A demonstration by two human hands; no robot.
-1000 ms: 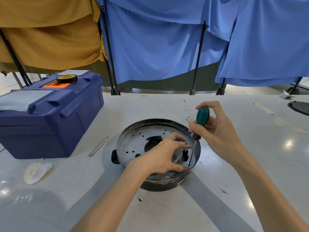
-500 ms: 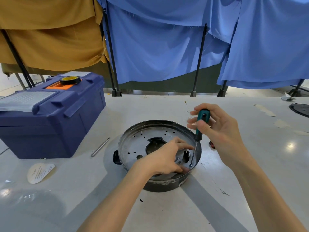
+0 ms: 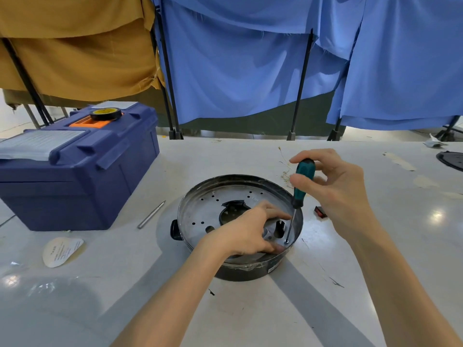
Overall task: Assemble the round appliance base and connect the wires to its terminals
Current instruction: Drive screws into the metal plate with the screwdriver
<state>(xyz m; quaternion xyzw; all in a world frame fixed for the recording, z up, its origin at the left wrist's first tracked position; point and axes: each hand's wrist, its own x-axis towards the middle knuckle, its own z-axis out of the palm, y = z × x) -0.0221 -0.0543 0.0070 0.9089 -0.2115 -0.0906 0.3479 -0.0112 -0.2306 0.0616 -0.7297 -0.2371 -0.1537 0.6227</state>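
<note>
In the head view, our right hand point(image 3: 335, 194) had shifted its fingers round the green handle of the screwdriver point(image 3: 302, 181) over the last second. It pinched the handle between thumb and fingertips while the tip stayed on the same screw point(image 3: 286, 242). We judged this to be one more turn in fastening the metal plate, with the screw not yet fully down.

Our left hand point(image 3: 246, 232) had not moved. It lay spread on the plate inside the round base point(image 3: 200, 194), thumb just beside the screw, holding nothing. The base sat on the table point(image 3: 250, 316), right in front of us.

A blue toolbox point(image 3: 75, 176) with a tape roll point(image 3: 105, 113) on top stood to the left. A metal pin point(image 3: 151, 214) and a paper label point(image 3: 61, 251) lay near it. A small red part point(image 3: 320, 212) lay just right of the base.

We saw no wires. Our own left fingers crowded the screwdriver shaft.
</note>
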